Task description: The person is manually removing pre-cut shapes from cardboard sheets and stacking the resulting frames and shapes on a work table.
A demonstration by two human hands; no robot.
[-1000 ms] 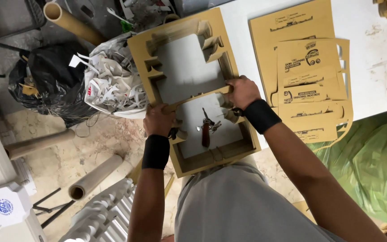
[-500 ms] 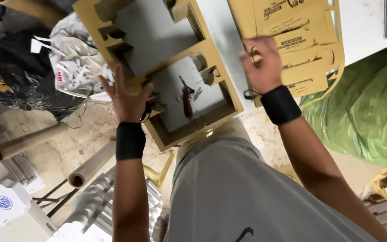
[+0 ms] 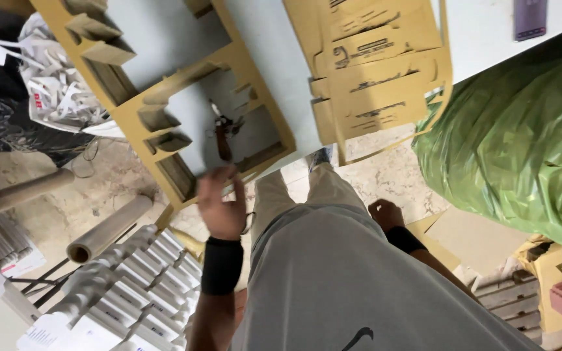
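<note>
While the left hand (image 3: 219, 205) is hovering at the near corner of the die-cut tan cardboard frame (image 3: 157, 97), its fingers (image 3: 211, 177) are curling loosely, gripping nothing I can confirm. Frame is lying flat on the pale worktop (image 3: 281, 58), long axis running 10 to 4 o'clock, at 12 o'clock from the fingers. Right hand (image 3: 385, 214) is hanging well apart, grip unclear.

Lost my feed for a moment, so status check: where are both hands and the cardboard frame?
Left hand open at the cardboard frame's near edge. Right hand down by the hip, holding nothing visible. Frame flat on the white table, pliers inside. Nothing blocking.
</note>
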